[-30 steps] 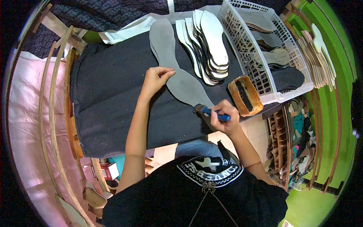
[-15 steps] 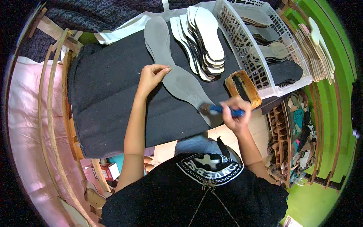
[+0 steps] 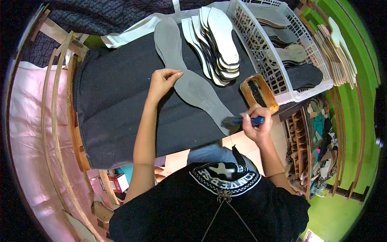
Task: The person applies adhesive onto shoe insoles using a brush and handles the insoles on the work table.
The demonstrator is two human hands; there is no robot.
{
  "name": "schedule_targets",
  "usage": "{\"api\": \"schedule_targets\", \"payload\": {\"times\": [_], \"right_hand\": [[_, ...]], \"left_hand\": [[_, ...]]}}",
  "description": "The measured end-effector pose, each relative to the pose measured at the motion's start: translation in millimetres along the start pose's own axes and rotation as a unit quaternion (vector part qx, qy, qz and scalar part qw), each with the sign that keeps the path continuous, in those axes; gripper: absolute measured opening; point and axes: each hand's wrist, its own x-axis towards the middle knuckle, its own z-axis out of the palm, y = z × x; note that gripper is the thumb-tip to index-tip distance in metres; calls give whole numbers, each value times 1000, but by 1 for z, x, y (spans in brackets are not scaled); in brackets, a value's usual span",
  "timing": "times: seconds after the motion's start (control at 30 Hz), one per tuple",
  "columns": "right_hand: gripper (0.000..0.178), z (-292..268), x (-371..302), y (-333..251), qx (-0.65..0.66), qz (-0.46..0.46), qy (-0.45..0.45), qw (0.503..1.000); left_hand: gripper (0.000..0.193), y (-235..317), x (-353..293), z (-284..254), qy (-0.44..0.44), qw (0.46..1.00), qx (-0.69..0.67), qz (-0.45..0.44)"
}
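A grey insole (image 3: 197,90) lies slantwise on the black-covered table, its upper end meeting other grey insoles (image 3: 167,38) stacked farther back. Thumb and fingers of my left hand (image 3: 164,82) pinch the near insole's upper edge. My right hand (image 3: 258,123) is closed round the blue handle of a brush (image 3: 252,120). The dark bristles rest on the lower end of the insole, close to the table's front edge. Just beyond my right hand stands a tan, rectangular, open container (image 3: 246,93) with a dark, stained inside.
White insoles with dark undersides (image 3: 221,36) are piled at the back. A white plastic crate (image 3: 264,52) at the back right holds several insole stacks. More pale insoles (image 3: 336,54) hang by the green wall. Wooden rails (image 3: 54,101) stand left, and a shelf of scraps (image 3: 298,145) stands right.
The brush in my right hand has moved slightly right and toward me, down to the insole's lower end. My left hand keeps its pinch in nearly the same place.
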Motion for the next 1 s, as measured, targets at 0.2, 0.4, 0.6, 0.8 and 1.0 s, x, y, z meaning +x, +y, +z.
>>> {"api": "schedule_targets", "payload": {"times": [0.2, 0.4, 0.6, 0.8, 1.0], "right_hand": [[29, 21, -11, 5, 49, -86, -21, 995], [27, -10, -30, -8, 79, -71, -15, 994], [27, 13, -2, 8, 5, 13, 39, 999], [31, 0, -26, 5, 43, -80, 9, 996], [26, -20, -25, -2, -51, 49, 16, 997]], "left_hand": [[18, -1, 1, 1, 4, 1000, -4, 4], [19, -4, 3, -2, 8, 1000, -26, 2], [19, 0, -1, 3, 18, 1000, -7, -7], [18, -5, -1, 0, 13, 1000, -20, 8], [18, -5, 1, 1, 7, 1000, -29, 6]]}}
